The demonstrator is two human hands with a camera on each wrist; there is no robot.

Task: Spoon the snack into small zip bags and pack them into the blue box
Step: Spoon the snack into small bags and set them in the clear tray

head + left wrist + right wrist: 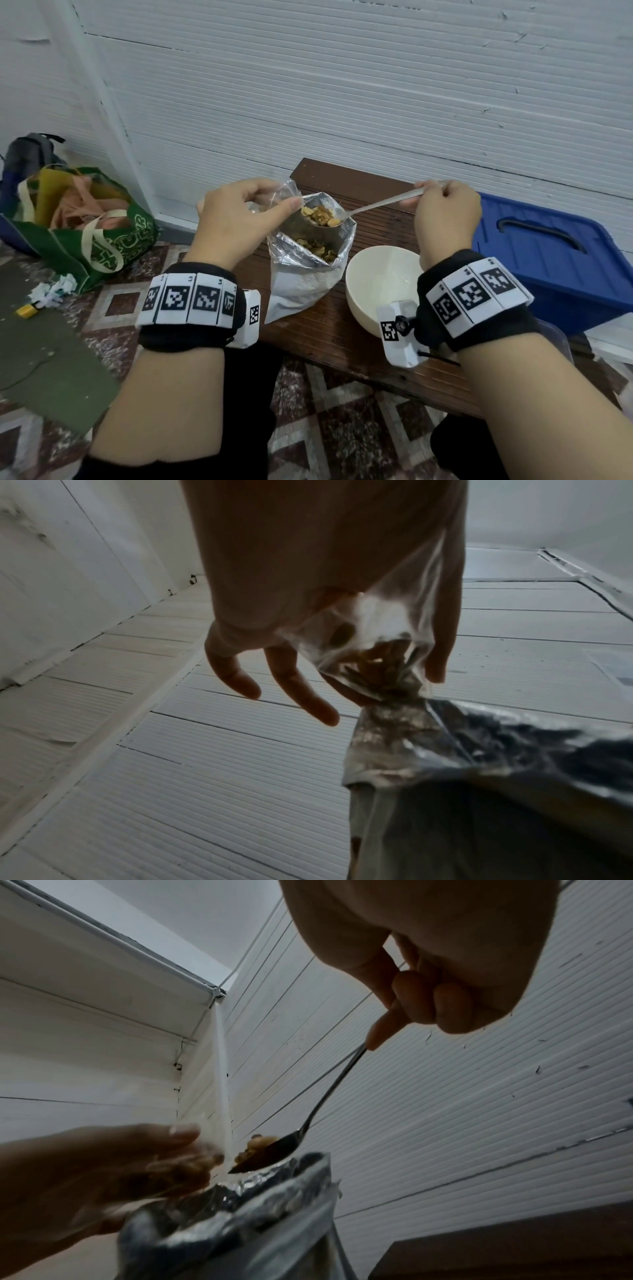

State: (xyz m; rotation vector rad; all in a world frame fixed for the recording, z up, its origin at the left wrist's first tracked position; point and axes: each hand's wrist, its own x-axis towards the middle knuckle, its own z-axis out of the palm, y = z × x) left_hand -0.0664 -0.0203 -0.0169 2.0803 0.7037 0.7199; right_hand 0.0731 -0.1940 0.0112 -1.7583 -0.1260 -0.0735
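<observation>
Holding heaped metal spoon of brown snack in right hand over open silver foil pouch, left hand pinching small clear zip bag beside pouch rim; spill risk if bag mouth sags.

The zip bag is largely hidden behind the left hand. The blue box is cut off by the right edge. The left hand's fingers are blurred in the right wrist view.
</observation>
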